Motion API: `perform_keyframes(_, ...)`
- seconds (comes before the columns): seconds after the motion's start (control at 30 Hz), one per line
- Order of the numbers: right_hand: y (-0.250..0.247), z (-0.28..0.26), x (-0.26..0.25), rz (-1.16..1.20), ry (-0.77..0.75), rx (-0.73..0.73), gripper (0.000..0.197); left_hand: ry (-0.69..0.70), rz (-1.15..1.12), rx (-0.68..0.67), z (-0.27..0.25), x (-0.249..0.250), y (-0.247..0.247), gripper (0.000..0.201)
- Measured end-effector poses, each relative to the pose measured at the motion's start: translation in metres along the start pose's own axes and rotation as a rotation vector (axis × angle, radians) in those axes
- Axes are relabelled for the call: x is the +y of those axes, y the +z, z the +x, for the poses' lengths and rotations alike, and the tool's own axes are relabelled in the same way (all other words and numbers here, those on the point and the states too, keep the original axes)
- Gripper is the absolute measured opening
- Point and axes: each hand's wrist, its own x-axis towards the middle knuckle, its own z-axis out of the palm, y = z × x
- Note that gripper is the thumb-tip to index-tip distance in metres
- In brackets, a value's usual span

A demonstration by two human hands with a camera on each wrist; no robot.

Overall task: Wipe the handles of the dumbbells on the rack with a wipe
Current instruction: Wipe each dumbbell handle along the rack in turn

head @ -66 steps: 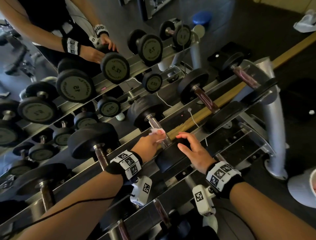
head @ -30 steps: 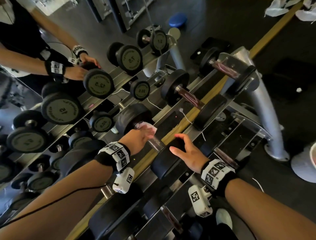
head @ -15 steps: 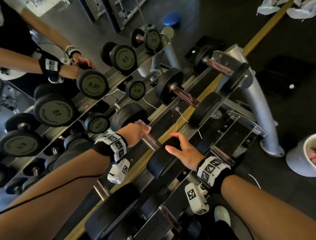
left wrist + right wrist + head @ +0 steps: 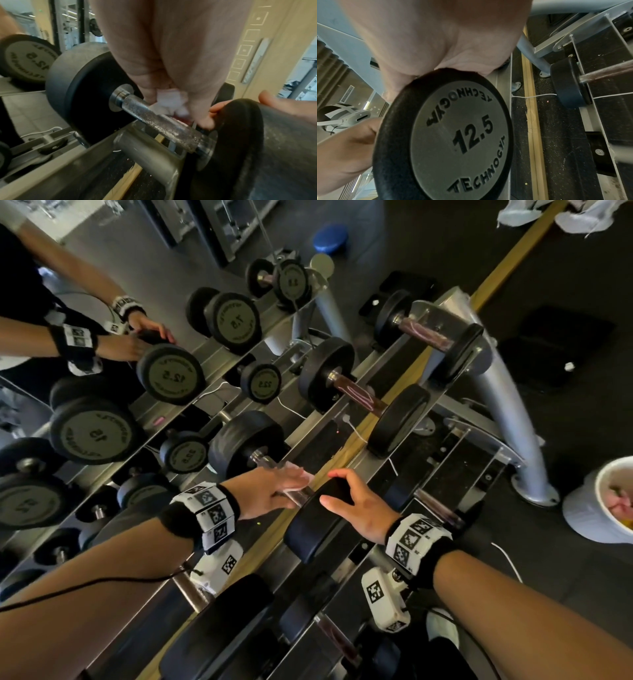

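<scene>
The left hand (image 4: 265,491), its grip closed on the wipe (image 4: 169,104), had slid back toward mid-handle (image 4: 164,123); the right hand (image 4: 356,508) still cupped the 12.5 dumbbell's near head (image 4: 453,135), so wiping continued.

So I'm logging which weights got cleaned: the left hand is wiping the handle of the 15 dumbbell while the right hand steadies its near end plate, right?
Not quite: it is the 12.5 dumbbell, not a 15. The right wrist view shows "12.5" on the end plate that the right hand steadies. The rest holds: the left hand presses the wipe on its handle.
</scene>
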Motion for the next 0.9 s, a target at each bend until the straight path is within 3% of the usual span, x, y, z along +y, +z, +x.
perform_keyframes(0.07, 0.0, 0.0, 0.001, 0.004, 0.005, 0.0, 0.052, 0.007, 0.05, 0.025, 0.003, -0.004, 0.001, 0.061)
perform_keyframes(0.23, 0.0, 0.0, -0.001, 0.012, 0.002, -0.004, 0.051, 0.031, 0.109, 0.104, 0.013, -0.008, -0.018, 0.04)
perform_keyframes(0.37, 0.0, -0.001, -0.003, 0.023, 0.014, -0.007, 0.051, -0.042, 0.236, 0.035, 0.013, -0.01, -0.019, 0.041)
perform_keyframes(0.53, 0.0, -0.002, -0.003, 0.031, 0.022, -0.014, 0.051, -0.073, 0.023, 0.126, 0.007, -0.007, -0.014, 0.037)
perform_keyframes(0.77, 0.0, -0.002, -0.003, 0.029, 0.023, -0.005, 0.053, -0.017, 0.055, 0.005, 0.003, 0.0, -0.015, 0.037)
perform_keyframes(0.9, -0.001, -0.003, -0.003, 0.045, 0.024, -0.007, 0.052, -0.05, 0.004, 0.144, 0.003, -0.007, -0.033, 0.03)
